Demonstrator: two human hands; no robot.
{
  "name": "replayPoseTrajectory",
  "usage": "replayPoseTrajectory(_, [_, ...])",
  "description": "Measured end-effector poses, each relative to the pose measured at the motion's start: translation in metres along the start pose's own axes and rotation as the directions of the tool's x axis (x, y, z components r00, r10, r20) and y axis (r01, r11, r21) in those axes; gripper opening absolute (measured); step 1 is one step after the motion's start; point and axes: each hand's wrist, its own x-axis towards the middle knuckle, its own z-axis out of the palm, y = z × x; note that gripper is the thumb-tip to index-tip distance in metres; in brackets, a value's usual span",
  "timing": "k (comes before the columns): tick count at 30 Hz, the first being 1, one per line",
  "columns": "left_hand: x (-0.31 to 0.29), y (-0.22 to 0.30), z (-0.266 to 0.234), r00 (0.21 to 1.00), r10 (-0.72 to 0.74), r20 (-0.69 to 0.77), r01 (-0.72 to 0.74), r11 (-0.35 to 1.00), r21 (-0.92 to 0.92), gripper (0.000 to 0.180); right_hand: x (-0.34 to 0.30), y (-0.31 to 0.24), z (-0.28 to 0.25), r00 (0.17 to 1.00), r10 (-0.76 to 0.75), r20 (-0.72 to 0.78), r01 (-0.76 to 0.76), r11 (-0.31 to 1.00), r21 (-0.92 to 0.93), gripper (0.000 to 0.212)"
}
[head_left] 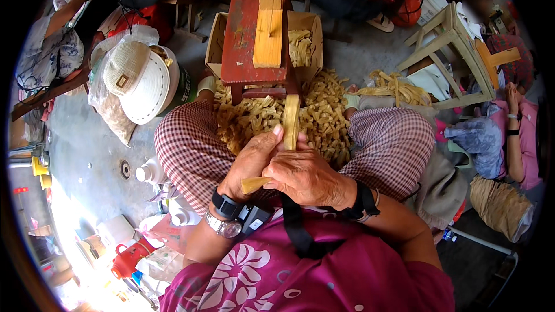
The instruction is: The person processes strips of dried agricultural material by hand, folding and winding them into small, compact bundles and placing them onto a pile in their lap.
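Observation:
Both my hands meet in front of my lap on a flat, yellowish, fibrous strip point(291, 121). My left hand point(247, 164) is closed on it, with the thumb lying along the strip's lower part. Wrapped over from the other side, my right hand point(312, 178) is closed too, and a short pale end point(254, 184) sticks out to the left beneath its fingers. The strip's upper end points away toward a red wooden bench point(243, 34). How the strip runs inside my fingers is hidden.
On the bench lies a stepped wooden block point(268, 34). Many short yellowish pieces point(324, 107) are heaped between my legs, with a cardboard box point(312, 20) behind. Longer strips point(399, 88) lie to the right. A wooden stool point(457, 52) and another person's arm point(513, 138) are farther right; hats point(130, 66) sit left.

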Motion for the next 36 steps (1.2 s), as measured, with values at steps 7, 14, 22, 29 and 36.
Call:
replayPoseTrajectory(7, [-0.007, -0.023, -0.008, 0.987, 0.153, -0.039, -0.157, 0.914, -0.375, 0.034, -0.018, -0.005, -0.003, 0.882, 0.433, 0.188, -0.419, 0.534, 0.734, 0.022])
replayPoseTrajectory(14, [-0.006, -0.026, -0.013, 0.928, 0.371, -0.021, -0.333, 0.805, -0.491, 0.028, -0.022, -0.006, 0.002, 0.737, 0.656, -0.161, -0.291, 0.524, 0.801, 0.028])
replayPoseTrajectory(22, [-0.022, -0.020, 0.022, 0.943, 0.273, -0.191, -0.287, 0.957, -0.049, 0.027, -0.016, -0.006, 0.003, 0.903, 0.159, -0.398, -0.158, 0.987, 0.034, 0.021])
replayPoseTrajectory(29, [-0.031, -0.025, 0.007, 0.988, 0.136, 0.076, -0.110, 0.954, -0.280, 0.019, -0.015, -0.008, -0.002, 0.927, 0.133, -0.350, -0.203, 0.964, -0.172, 0.007])
replayPoseTrajectory(36, [-0.034, -0.029, 0.006, 0.870, 0.490, -0.048, -0.389, 0.745, 0.542, 0.008, -0.019, -0.004, 0.001, 0.822, 0.470, -0.322, -0.460, 0.881, 0.113, 0.023])
